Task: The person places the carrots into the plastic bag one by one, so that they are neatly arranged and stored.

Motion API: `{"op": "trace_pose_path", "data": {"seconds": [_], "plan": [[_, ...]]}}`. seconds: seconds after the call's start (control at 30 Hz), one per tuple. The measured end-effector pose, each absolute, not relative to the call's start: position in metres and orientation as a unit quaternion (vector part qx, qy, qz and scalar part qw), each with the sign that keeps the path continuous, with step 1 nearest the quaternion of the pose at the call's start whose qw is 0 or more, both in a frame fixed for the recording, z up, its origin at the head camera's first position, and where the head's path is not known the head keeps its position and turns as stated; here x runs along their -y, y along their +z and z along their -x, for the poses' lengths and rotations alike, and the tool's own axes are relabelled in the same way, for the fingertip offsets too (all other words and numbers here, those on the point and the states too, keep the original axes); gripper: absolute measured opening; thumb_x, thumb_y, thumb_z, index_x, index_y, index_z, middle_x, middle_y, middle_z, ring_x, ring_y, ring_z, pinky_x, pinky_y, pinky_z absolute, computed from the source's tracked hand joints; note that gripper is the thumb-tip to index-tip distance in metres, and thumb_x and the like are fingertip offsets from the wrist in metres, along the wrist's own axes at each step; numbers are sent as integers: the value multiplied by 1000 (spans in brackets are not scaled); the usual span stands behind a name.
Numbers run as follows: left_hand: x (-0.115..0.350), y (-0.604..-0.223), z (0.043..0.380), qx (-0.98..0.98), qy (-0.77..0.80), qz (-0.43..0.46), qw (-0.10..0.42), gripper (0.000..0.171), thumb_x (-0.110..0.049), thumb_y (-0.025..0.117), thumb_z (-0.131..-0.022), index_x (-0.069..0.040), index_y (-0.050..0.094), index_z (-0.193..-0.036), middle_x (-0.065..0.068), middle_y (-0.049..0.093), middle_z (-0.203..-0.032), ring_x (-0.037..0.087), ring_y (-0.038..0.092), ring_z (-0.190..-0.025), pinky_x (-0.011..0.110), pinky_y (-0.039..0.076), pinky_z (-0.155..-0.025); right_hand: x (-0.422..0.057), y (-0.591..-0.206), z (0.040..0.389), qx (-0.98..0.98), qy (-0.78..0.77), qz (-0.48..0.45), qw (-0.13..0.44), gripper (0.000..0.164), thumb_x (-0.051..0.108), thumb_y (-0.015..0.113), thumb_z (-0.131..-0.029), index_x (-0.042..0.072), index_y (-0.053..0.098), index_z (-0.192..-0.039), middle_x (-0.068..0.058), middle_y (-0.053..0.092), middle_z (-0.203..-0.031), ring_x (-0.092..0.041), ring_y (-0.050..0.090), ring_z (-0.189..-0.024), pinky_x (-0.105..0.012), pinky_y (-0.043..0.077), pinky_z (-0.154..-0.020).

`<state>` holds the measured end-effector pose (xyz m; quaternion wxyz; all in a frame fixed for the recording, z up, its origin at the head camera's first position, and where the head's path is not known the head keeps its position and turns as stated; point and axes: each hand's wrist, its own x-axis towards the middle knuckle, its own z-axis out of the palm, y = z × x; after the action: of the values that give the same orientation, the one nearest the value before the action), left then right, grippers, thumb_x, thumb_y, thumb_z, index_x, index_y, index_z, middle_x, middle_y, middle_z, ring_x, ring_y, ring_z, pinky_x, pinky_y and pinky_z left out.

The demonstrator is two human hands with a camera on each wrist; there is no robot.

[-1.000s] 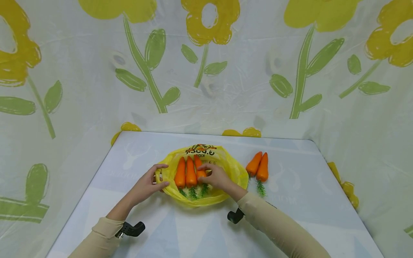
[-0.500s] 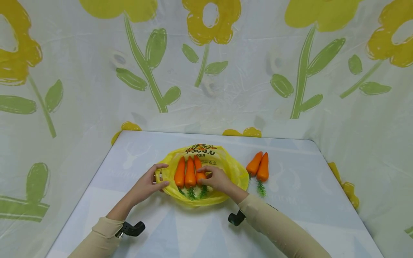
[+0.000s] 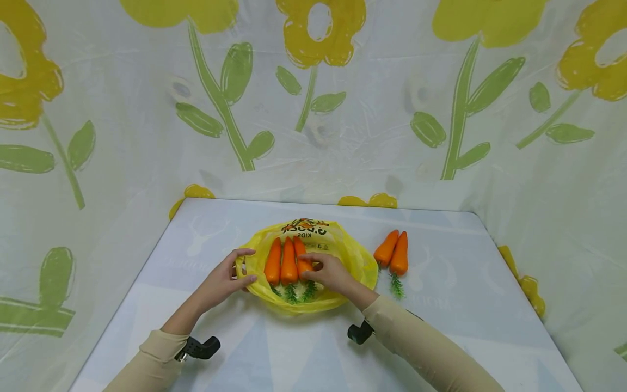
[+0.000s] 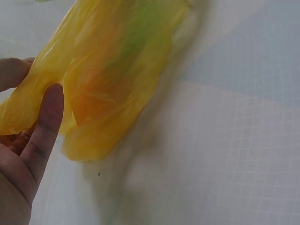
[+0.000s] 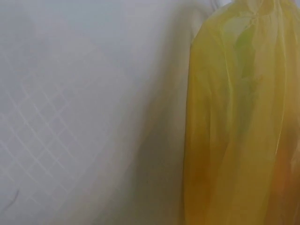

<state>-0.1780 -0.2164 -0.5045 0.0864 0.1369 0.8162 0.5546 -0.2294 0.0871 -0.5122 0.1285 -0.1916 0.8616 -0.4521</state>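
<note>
A yellow plastic bag (image 3: 360, 262) lies spread with its mouth facing up in the head view. Inside it, three orange carrots with green leafy tops lie side by side: a left carrot (image 3: 272, 265), a middle carrot (image 3: 289, 265) and a right carrot (image 3: 300, 248). My left hand (image 3: 226, 279) holds the bag's left rim, its thumb against the plastic in the left wrist view. Reaching in from the right, my right hand (image 3: 334, 273) grips the right carrot between thumb and fingers. The right wrist view shows only the bag's yellow side (image 5: 234, 140) and the tabletop, not the hand.
Two more carrots (image 3: 399, 256) lie together on the white patterned table (image 3: 465, 305), just right of the bag. A flower-printed curtain (image 3: 367, 136) stands behind the table and at both sides. Black camera mounts (image 3: 198, 348) sit at both wrists.
The carrots in the bag have shifted very slightly, the middle one a touch to the left. Both hands stay almost where they were.
</note>
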Motion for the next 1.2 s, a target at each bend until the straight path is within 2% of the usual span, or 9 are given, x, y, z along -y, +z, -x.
{"op": "trace_pose_path", "data": {"seconds": [0.27,0.67,1.2], "plan": [[216,-504,177,-817,554,-135,87,66,-16,74,-95,-6,38,-149,14,50,-91,28,63,-80,42,61,-72,-90,-510,229,-865,-451,181,127,43,21,78,-92,17,69,-134,-9,63,-135,-24,64,-101,-28,55,-73],[217,-505,177,-816,555,-138,86,65,-16,74,-95,-6,38,-149,15,51,-92,28,63,-81,42,61,-72,-99,-507,226,-858,-457,202,115,39,21,74,-95,14,68,-134,-7,62,-138,-30,63,-110,-38,57,-85],[217,-506,177,-817,554,-138,84,65,-16,74,-95,-6,39,-148,16,52,-97,28,64,-83,42,61,-72,-112,-496,217,-855,-467,204,101,35,18,71,-97,17,69,-132,-4,64,-135,-21,64,-104,-38,57,-87]]}}
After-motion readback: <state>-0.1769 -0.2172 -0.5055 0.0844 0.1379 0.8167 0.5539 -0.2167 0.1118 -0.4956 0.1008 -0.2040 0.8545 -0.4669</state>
